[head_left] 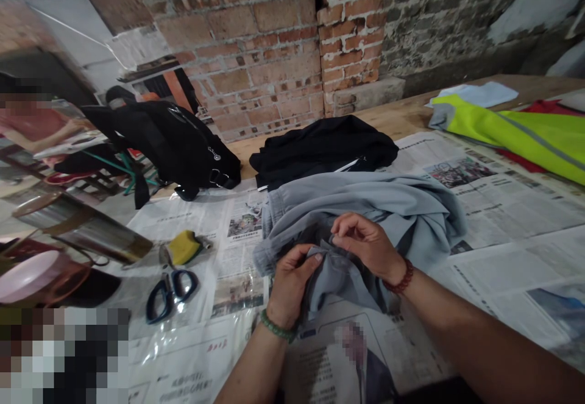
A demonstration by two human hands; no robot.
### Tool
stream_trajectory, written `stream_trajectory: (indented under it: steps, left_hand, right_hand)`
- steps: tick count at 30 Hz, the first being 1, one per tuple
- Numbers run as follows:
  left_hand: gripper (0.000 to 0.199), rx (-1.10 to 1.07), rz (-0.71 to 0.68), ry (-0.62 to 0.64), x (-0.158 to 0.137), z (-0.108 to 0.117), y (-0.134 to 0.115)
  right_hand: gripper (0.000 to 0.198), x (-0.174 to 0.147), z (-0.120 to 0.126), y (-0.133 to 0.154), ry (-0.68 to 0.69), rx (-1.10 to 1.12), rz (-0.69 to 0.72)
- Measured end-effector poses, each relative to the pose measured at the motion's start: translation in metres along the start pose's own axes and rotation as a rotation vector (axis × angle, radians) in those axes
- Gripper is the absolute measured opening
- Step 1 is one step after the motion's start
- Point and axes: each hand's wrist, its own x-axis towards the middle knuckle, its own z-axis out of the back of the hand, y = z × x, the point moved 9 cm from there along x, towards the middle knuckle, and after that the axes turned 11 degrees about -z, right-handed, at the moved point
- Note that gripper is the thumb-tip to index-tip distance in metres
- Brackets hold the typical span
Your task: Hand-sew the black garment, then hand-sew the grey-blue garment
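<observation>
A soft gray cloth garment lay bunched under and just past the two hands. The left hand had a bit of it pinched between thumb and finger. The right hand was curled beside that pinch, its thumb and fingertips close together. It was blurry there, so I could not tell if it gripped the cloth or some tiny thing.

For neat work, I think the left pinch needed to be firm, close to the right fingertips. Small, slow finger moves seemed best, so loose folds would not get caught or tugged.

Blue-handled metal scissors lay left of the left hand, with a yellow sponge block just past them. A shiny metal cylinder was farther left, so a wide swing that way could have bumped it. A floppy black cloth pile sat close past the garment, so pushing forward had little room. To the right of the right hand, printed white newspaper spread flat, and that side looked best for moving the arm. The far edge of the brown wooden table was well past the hands, near the red brick wall.
</observation>
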Motion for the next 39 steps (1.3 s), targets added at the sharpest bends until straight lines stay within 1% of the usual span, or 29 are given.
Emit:
stream_trajectory:
  steps: [6, 10, 12, 14, 16, 18, 20, 23, 25, 27, 29, 32, 35, 39]
  left_hand:
    - [0.019, 0.019, -0.012, -0.001, 0.0, 0.001, -0.002]
    - [0.017, 0.023, -0.024, -0.01, 0.0, 0.001, -0.002]
    - [0.015, 0.044, -0.053, -0.004, 0.001, 0.002, -0.004]
    - [0.014, 0.083, -0.094, 0.01, 0.002, 0.002, -0.007]
    - [0.014, 0.13, -0.137, 0.03, 0.002, 0.002, -0.011]
    - [0.013, 0.172, -0.17, 0.049, 0.002, 0.001, -0.014]
    - [0.011, 0.196, -0.197, 0.057, 0.002, 0.0, -0.017]
    - [0.01, 0.2, -0.218, 0.051, 0.001, 0.0, -0.019]
    - [0.009, 0.187, -0.209, 0.042, 0.001, 0.0, -0.018]
    - [0.012, 0.147, -0.179, 0.026, 0.001, 0.0, -0.015]
    - [0.019, 0.065, -0.116, 0.017, 0.001, -0.001, -0.01]
    - [0.025, -0.09, 0.063, 0.054, -0.003, -0.007, 0.004]
    - [0.026, -0.171, 0.216, 0.098, -0.008, -0.013, 0.014]
    - [0.023, -0.194, 0.28, 0.108, -0.011, -0.014, 0.018]
  right_hand:
    - [0.021, 0.001, 0.002, -0.006, -0.028, 0.029, -0.042]
    - [0.025, 0.002, 0.001, -0.008, -0.007, 0.072, -0.075]
    - [0.023, 0.003, 0.0, -0.014, 0.006, 0.064, -0.147]
    - [0.019, 0.004, -0.001, -0.026, 0.011, 0.013, -0.267]
    - [0.024, 0.003, -0.002, -0.038, 0.029, -0.059, -0.389]
    - [0.031, 0.002, -0.005, -0.045, 0.069, -0.125, -0.443]
    - [0.031, 0.002, -0.009, -0.041, 0.127, -0.174, -0.405]
    - [0.019, 0.002, -0.016, -0.029, 0.199, -0.192, -0.294]
    - [0.014, 0.001, -0.018, -0.027, 0.213, -0.169, -0.279]
    - [0.011, 0.001, -0.017, -0.03, 0.196, -0.117, -0.32]
    - [0.011, 0.0, -0.015, -0.038, 0.16, -0.047, -0.392]
    - [0.015, 0.0, -0.013, -0.046, 0.106, 0.055, -0.479]
    - [0.017, 0.0, -0.013, -0.047, 0.084, 0.15, -0.527]
    - [0.022, -0.003, -0.015, -0.052, 0.079, 0.288, -0.615]
